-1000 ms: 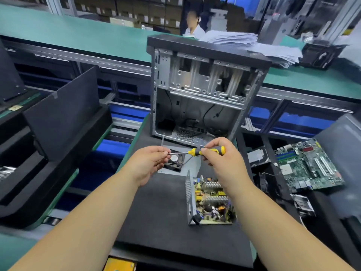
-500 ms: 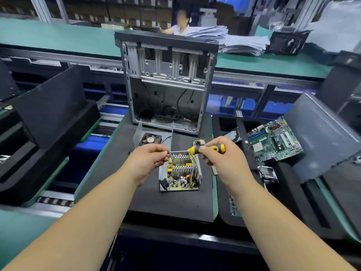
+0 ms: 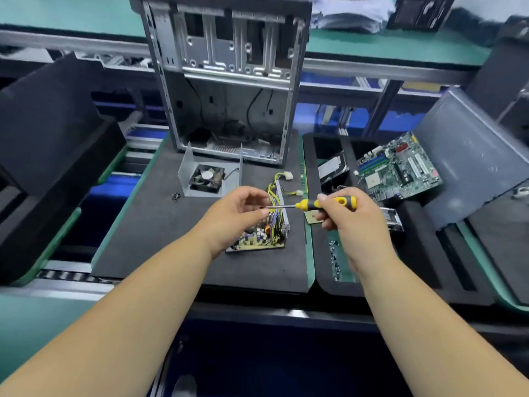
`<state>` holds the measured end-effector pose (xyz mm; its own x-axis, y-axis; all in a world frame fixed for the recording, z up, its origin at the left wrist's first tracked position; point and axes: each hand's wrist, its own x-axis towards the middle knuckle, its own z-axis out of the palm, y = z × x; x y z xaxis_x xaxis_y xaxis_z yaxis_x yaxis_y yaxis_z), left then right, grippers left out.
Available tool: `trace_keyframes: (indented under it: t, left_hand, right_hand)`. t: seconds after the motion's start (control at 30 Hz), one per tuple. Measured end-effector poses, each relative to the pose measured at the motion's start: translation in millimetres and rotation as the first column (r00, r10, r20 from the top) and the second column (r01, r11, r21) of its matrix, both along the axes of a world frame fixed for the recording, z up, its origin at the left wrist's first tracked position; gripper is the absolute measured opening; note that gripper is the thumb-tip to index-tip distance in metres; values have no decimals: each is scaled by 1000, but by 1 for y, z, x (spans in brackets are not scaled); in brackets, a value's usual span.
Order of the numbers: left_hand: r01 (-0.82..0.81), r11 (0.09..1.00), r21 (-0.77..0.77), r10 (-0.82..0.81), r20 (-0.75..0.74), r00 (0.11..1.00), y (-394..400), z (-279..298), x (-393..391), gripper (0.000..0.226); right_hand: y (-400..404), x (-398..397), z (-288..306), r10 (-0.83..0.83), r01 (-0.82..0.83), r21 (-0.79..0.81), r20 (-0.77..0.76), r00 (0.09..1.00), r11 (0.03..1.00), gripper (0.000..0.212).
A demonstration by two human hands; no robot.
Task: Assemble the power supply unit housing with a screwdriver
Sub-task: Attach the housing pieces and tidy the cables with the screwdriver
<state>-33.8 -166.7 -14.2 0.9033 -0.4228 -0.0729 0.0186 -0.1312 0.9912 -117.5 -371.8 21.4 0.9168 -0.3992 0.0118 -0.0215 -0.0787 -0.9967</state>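
Right hand curled round yellow-and-black screwdriver, thin shaft pointing left. Left hand loosely cupped at the tip, perhaps pinching a screw, too small to tell. Partly hidden beneath: power supply circuit board on black foam mat; sheet-metal fan housing farther off.

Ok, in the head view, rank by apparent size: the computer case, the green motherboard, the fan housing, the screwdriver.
1. computer case, clearly largest.
2. green motherboard.
3. fan housing, somewhat smaller.
4. screwdriver, slimmest, held by the right hand; nearer the camera, so its length is hard to compare.
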Motion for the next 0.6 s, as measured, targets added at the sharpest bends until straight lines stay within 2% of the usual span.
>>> trace_keyframes:
  t: [0.1, 0.2, 0.3, 0.47, 0.53, 0.6]
  left_hand:
    - [-71, 977, 200, 42, 144, 989, 10, -15, 9, 28]
    - [-119, 879, 461, -23, 291, 957, 26, -27, 20, 30]
    - [-89, 813, 576, -157, 363, 918, 31, -33, 32, 30]
    - [-18, 706, 708, -417, 436, 798, 7, -32, 45, 43]
    - [-14, 609, 793, -526, 418, 740, -7, -34, 51, 57]
    - [-59, 467, 882, -627, 378, 682, -19, -37, 57, 65]
  right_hand:
    - [-4, -1, -13, -30, 29, -23, -40, 999, 999, 11]
    - [-5, -2, -21, -46, 41, -64, -73, 996, 997, 12]
    - [-3, -5, -24, -63, 49, -136, -100, 993, 989, 14]
    - [1, -6, -21, -101, 26, -370, -184, 978, 929, 10]
    - [1, -6, -22, -98, 8, -438, -185, 978, 899, 12]
    - [1, -5, -23, -100, -6, -496, -187, 977, 868, 15]
